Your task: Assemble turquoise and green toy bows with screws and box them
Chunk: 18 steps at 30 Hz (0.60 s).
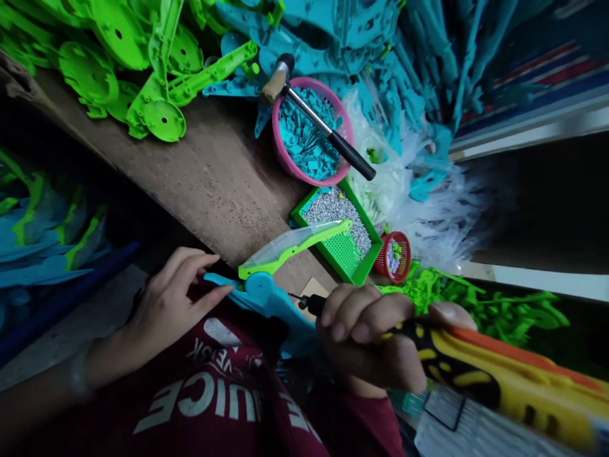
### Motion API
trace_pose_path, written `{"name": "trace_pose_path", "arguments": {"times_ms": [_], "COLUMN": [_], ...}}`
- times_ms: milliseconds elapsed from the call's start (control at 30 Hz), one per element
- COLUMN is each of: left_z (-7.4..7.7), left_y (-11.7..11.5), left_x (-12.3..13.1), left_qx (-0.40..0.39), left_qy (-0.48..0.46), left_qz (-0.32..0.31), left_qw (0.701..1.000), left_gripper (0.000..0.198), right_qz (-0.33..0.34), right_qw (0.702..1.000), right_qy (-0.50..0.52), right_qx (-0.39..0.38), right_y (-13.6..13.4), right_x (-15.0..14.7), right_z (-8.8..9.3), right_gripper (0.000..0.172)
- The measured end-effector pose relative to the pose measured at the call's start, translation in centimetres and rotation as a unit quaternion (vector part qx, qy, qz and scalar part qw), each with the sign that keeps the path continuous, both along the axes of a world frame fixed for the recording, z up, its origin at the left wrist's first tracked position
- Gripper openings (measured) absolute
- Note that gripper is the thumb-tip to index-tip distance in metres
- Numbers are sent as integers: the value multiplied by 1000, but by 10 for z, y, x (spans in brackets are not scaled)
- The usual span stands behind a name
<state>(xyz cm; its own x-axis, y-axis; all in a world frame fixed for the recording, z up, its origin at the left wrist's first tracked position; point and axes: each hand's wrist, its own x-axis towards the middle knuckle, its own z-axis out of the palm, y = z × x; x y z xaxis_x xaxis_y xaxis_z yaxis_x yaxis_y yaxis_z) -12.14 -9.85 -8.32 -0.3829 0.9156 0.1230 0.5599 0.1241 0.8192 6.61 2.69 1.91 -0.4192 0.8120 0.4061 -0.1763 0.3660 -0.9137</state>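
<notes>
- Brown bench (pixel 200 184) stretches away beyond the fingers, green plastic parts (pixel 164 117) heaped at its far left and blue plastic parts (pixel 309 38) piled straight ahead!
- Over to the left hand (pixel 176 292): thumb and forefinger a little apart, the tip of a blue toy piece (pixel 266 298) between them; whether they press on it, I cannot tell.
- And the right hand (pixel 371 330), fingers wrapped firmly round the front of a yellow power screwdriver (pixel 518 381), its thin bit just beside that blue toy piece, contact unclear.
- Look at the clear-and-green strip (pixel 295 251), angling from the blue toy piece away from the left fingers towards a green tray (pixel 346 249) of small silvery pieces (pixel 333 206).
- Beyond the right fingers, a red basket (pixel 408 257) sits beside the tray; farther off, a hammer (pixel 351 154) lies across a pink bowl (pixel 280 149) of blue bits (pixel 304 143).
</notes>
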Motion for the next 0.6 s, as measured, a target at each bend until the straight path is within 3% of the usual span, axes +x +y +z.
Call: {"name": "trace_pose_path", "arguments": {"times_ms": [100, 200, 267, 400, 500, 600], "left_z": [1, 2, 2, 5, 16, 31], "left_y": [5, 21, 33, 51, 54, 52], "left_x": [2, 13, 21, 30, 24, 10], "left_qx": [114, 173, 140, -7, -45, -102], "left_qy": [125, 153, 127, 34, -44, -107], "left_qz": [-15, -125, -187, -210, -211, -164], "left_qw": [985, 965, 964, 977, 975, 975], "left_gripper": [41, 44, 49, 63, 50, 44], "right_qz": [-6, 0, -3, -17, -32, -30], "right_qw": [994, 991, 992, 995, 993, 993], "right_qy": [111, 124, 109, 75, 98, 93], "right_qx": [21, 44, 68, 66, 62, 70], "right_y": [3, 9, 17, 33, 41, 46], "right_x": [-7, -16, -22, -31, -27, -13], "right_z": [0, -5, -12, -19, -10, 10], "right_gripper": [20, 16, 13, 19, 14, 11]}}
